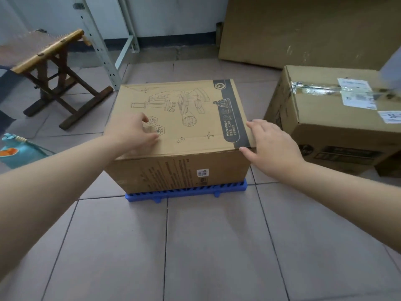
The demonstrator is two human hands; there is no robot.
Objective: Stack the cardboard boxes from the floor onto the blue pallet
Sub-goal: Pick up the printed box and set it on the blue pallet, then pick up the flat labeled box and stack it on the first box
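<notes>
1. Left hand (pixel 135 135) flat on the lid of the microscope box (pixel 180 118), near the front-left corner, fingers spread, not wrapped around anything. More a steadying press than a grip.
2. Right hand (pixel 271 144) open too, fingertips touching the front-right top corner of the same box, thumb along the front edge. Nothing clamped in either palm.
3. Microscope box already down on the blue pallet (pixel 186 192), square enough, covering nearly all of it. Only a blue strip with slots peeking out under the front face. Looks like a last nudge to line it up, so probably box one done.
4. Next candidate: taped box (pixel 334 118) sitting on the floor (pixel 217 246) to the right, near the pallet but with a gap of tile between. Shipping labels and shiny tape on top. Looks about as big as the first, maybe bigger, hard to say for sure.
5. Key bit for the next move: taped box lies off to the right and slightly further away, long side running away to the right and out of shot. Right hand clearly closer, so likely a turn right, right hand to the far side, left hand following to the near corner.
6. Further out: wooden folding stool (pixel 54 79) back left, teal bag (pixel 19 155) at the left edge, flat cardboard sheet (pixel 303 29) leaning on the wall behind. None in the way.
</notes>
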